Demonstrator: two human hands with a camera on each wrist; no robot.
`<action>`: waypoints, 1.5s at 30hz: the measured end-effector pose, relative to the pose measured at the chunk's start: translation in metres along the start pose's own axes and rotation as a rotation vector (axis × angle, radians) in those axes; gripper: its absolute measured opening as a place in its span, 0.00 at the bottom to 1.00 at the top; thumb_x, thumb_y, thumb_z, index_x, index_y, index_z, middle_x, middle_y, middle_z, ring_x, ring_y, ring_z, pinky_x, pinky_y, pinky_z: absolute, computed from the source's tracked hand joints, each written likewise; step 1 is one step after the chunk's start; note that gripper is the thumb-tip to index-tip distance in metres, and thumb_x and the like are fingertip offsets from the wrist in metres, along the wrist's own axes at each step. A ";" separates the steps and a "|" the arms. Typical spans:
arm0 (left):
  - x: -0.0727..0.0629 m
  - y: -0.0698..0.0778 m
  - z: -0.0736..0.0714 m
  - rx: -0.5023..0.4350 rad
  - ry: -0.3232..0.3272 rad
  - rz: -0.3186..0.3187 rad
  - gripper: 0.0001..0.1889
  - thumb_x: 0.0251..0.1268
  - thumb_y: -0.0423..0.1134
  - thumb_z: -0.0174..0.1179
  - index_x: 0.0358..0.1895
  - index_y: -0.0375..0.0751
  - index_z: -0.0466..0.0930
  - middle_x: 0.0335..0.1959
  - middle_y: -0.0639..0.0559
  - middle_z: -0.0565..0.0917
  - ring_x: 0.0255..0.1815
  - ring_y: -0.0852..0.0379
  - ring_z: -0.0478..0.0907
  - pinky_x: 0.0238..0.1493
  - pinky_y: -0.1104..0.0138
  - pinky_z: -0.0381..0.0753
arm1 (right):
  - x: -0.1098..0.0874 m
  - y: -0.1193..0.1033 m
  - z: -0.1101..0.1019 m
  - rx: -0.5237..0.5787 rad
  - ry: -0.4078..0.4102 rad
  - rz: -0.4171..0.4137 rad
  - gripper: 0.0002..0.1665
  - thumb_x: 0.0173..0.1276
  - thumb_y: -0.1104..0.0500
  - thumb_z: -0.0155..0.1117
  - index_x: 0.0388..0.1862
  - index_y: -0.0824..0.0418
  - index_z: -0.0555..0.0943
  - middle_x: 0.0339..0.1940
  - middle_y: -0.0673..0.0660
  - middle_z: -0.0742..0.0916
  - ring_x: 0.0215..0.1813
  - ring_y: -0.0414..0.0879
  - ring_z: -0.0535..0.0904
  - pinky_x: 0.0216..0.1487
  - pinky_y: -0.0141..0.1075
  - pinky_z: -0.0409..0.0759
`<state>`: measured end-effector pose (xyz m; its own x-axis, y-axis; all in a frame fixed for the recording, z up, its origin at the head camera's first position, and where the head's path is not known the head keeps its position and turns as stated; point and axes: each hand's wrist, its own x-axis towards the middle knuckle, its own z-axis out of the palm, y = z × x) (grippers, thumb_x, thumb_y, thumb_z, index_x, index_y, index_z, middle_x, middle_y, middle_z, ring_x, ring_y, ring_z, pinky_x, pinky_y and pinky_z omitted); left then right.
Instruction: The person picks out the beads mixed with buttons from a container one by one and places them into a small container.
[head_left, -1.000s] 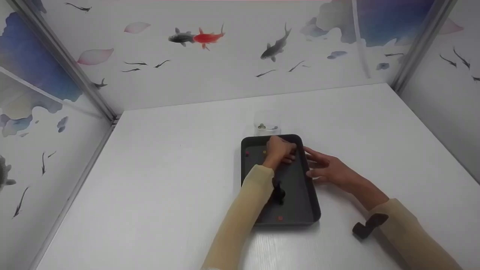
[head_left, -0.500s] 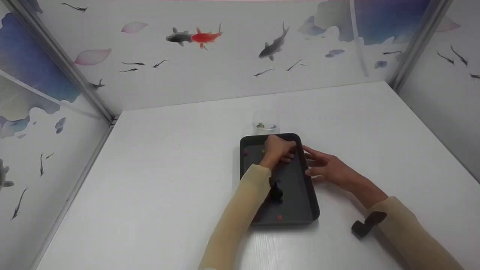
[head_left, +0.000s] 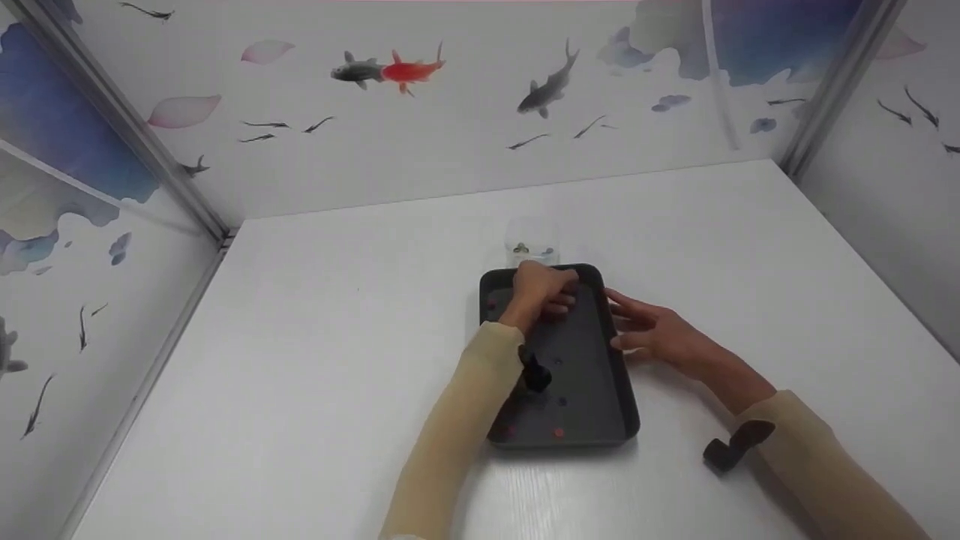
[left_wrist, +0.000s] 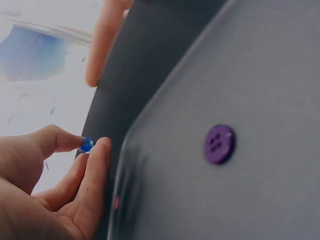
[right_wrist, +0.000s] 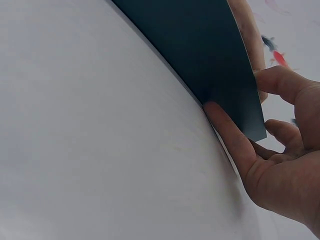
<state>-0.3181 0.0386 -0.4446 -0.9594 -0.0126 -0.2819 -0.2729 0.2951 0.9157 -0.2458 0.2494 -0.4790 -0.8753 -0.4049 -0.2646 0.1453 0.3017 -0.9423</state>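
In the head view my left hand (head_left: 541, 291) is over the far end of a dark grey tray (head_left: 600, 405). The left wrist view shows its thumb and finger pinching a small shiny blue bead (left_wrist: 86, 145). A purple four-hole button (left_wrist: 220, 144) lies on the tray floor. My right hand (head_left: 656, 335) touches the tray's outer right wall with extended fingers, and in the right wrist view its fingertips rest along the wall (right_wrist: 220, 60). A red button (head_left: 559, 433) lies near the tray's near edge, and another red one (head_left: 492, 304) at its far left.
Just beyond the tray stands a clear container (head_left: 532, 247) with several small pieces inside. The white table (head_left: 337, 337) meets printed wall panels (head_left: 465, 150) at the back and sides. Dark wrist cameras (head_left: 534, 375) jut from both sleeves.
My left hand has shifted left and slightly away, toward the clear container. Its arm now hides the yellow piece and uncovers small dark pieces on the tray floor. The right hand stays put.
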 end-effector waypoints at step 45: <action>0.002 0.032 -0.058 -0.066 0.053 0.099 0.13 0.63 0.40 0.66 0.45 0.35 0.87 0.41 0.44 0.90 0.25 0.58 0.87 0.26 0.69 0.88 | -0.002 -0.005 0.002 0.003 0.010 -0.030 0.52 0.66 0.56 0.71 0.82 0.39 0.53 0.83 0.61 0.60 0.80 0.60 0.61 0.65 0.45 0.82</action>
<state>-0.3327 -0.0071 -0.3996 -0.9838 -0.0380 -0.1753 -0.1793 0.2337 0.9556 -0.2436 0.2473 -0.4745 -0.8840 -0.4047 -0.2339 0.1202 0.2867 -0.9505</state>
